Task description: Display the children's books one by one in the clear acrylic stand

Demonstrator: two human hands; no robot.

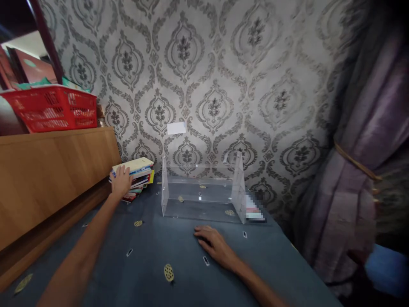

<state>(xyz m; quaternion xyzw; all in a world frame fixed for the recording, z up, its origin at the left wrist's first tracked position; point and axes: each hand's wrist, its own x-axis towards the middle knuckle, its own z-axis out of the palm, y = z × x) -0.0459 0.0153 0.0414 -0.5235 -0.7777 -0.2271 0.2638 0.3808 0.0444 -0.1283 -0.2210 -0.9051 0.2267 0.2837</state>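
Observation:
At the left, my left hand (122, 182) is at the near end of a stack of books (140, 178), its fingers closed over the edge of the cream-coloured top book (137, 163). The underside of that grip is hidden. The books lie flat, with uneven edges. My right hand (214, 244) rests on the dark patterned tablecloth (153, 247), fingers loosely stretched and thumb apart, holding nothing. Just beyond it stands a clear acrylic rack (238, 192) with upright side panels and see-through shelves.
A wooden cabinet (60, 166) borders the left side, with a red plastic basket (64, 108) on top. Behind the rack rises a patterned wall (211, 76). A flat, pixelated item (254, 209) lies right of the rack. A tied purple curtain (348, 192) hangs at the right.

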